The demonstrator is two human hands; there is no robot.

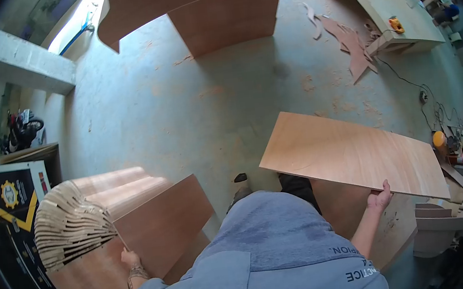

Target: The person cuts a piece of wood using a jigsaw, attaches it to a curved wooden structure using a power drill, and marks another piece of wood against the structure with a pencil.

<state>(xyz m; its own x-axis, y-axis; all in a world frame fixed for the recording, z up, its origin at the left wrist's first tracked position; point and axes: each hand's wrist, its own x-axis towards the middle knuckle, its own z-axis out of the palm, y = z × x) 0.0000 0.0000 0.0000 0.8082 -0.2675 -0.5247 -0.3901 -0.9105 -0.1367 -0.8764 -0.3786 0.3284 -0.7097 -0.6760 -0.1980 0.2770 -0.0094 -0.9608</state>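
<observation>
On the left, my left hand (133,259) is closed on the edge of a reddish-brown plywood panel (166,223), held tilted beside a stack of curved plywood pieces (77,222). My right hand (380,198) grips the lower edge of a lighter plywood panel (352,150), thumb on top and the other fingers hidden underneath. That panel is held out to my right above the floor. Another brown sheet (338,203) shows partly below it, near my legs.
A large brown board structure (223,22) stands ahead. At the upper right, a workbench (392,0) carries a yellow tool (396,25); offcuts (351,45) and a cable (400,75) lie nearby on the floor. A concrete pillar (33,61) stands at the left.
</observation>
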